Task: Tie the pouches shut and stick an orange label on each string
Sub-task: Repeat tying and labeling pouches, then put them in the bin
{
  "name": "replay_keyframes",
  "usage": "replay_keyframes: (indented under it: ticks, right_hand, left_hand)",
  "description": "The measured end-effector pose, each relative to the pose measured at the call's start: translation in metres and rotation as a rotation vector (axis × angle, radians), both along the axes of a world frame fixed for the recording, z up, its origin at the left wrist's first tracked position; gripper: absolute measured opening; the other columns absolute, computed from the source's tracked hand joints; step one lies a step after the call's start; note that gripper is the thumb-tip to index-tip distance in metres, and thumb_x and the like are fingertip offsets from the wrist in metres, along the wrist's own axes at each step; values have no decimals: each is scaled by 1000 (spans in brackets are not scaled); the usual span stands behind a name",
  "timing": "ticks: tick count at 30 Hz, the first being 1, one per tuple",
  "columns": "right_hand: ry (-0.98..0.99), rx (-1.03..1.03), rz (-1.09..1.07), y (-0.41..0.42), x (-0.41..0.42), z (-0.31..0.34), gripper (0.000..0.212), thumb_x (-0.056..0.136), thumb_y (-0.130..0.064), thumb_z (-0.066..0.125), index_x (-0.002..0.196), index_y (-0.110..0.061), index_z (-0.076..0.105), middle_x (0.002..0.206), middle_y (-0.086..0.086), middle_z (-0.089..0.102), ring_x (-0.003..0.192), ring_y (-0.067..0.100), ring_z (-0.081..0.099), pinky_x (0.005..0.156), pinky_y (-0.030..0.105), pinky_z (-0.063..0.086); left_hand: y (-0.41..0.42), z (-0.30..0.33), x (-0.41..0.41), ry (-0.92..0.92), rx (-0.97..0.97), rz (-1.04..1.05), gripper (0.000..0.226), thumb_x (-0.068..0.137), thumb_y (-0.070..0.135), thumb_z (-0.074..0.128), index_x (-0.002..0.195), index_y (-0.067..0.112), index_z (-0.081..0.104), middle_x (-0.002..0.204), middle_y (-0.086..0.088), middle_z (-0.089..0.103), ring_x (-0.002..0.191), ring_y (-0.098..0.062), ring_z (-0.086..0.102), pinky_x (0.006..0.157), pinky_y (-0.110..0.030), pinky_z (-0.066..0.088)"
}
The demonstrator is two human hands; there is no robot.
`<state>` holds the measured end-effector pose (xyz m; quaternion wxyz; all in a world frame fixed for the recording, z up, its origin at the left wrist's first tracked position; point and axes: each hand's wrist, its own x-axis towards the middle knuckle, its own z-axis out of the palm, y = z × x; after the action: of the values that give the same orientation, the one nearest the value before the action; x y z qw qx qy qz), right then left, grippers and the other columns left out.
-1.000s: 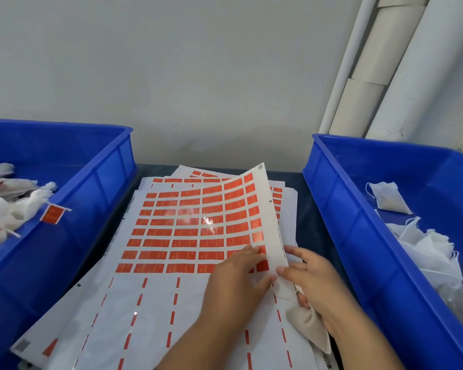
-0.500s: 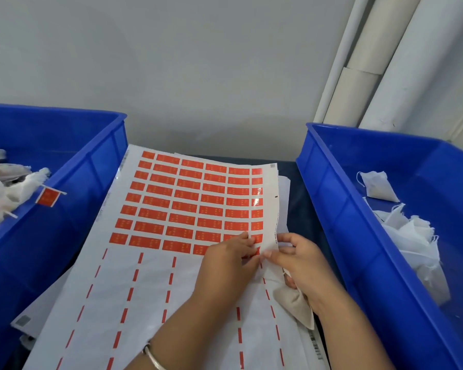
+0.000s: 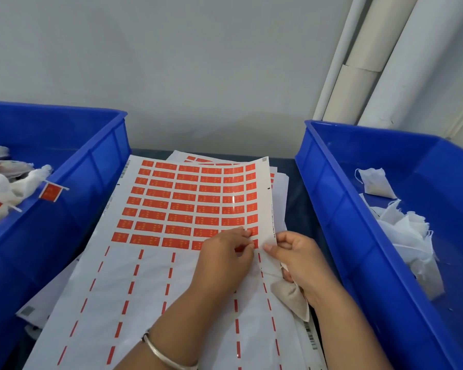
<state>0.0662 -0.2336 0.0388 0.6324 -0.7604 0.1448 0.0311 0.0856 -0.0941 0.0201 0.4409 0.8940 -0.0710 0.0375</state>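
Right now the label sheet lies on the tabletop between two blue bins. Left hand, fingers curled, pinches at an orange label near the sheet's right edge. Right hand pinches that edge with its thumb and fingertips and also grips a pouch under its palm. Left bin holds labelled pouches, right bin unlabelled ones.

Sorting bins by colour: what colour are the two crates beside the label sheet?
Both crates are solid blue, seen in the head view.
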Motion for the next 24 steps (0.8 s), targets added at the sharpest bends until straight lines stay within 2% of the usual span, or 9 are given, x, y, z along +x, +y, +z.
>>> replay_keyframes:
  ticks: [4,7,10,12,15,18,22,24]
  right_hand:
    - [-10,30,-22,0,0,-2,4,89,-16,66,91,-17,69,80,-4,75,46,5,58,38,16,36]
    - [-24,30,-30,0,0,-3,4,88,-14,67,88,-17,69,77,-3,75,43,4,54,37,16,34]
    - [-30,21,-27,1,-1,-2,4,87,-15,67,86,-17,69,76,-4,75,46,6,56,38,17,36]
    - [-28,6,-29,2,-1,-2,2,87,-16,68,86,-18,69,78,-5,75,55,11,63,40,18,39]
    - [-30,-9,-20,3,-2,-1,2,87,-18,69,86,-20,68,80,-7,75,68,19,69,45,21,43]
    - [-35,-28,-12,3,-3,-1,2,88,-20,68,87,-22,68,81,-8,75,77,23,71,57,30,49]
    - [-29,-24,-2,3,-4,1,2,89,-20,66,88,-21,68,81,-9,75,73,18,72,56,28,50]
    - [-29,4,-15,3,-4,1,2,89,-17,66,89,-18,68,80,-6,75,60,8,69,45,19,45]
  left_hand:
    - [-2,-2,0,10,0,-26,38,78,37,72,114,26,67,122,15,61,79,7,51,80,-8,38]
    - [-3,-3,2,6,3,-24,39,77,36,72,114,25,68,122,14,62,81,5,52,83,-11,41]
    - [-2,-3,3,-7,34,-35,35,79,34,71,113,24,68,122,12,62,96,0,56,91,-16,43]
    - [-1,-3,4,-25,58,-50,33,81,34,69,112,24,68,121,13,62,101,0,55,91,-14,40]
    - [0,-3,6,-34,38,-56,29,83,32,68,110,24,69,120,13,63,96,4,51,91,-14,41]
    - [0,-3,6,-22,11,-42,27,84,30,66,110,23,70,119,12,64,93,2,51,94,-19,45]
    - [0,-4,5,-25,-10,-12,22,87,27,64,107,21,71,112,12,66,87,0,55,86,-14,43]
    - [-1,-4,6,-22,-9,12,17,88,29,62,102,25,70,104,13,66,80,-2,57,79,-10,42]
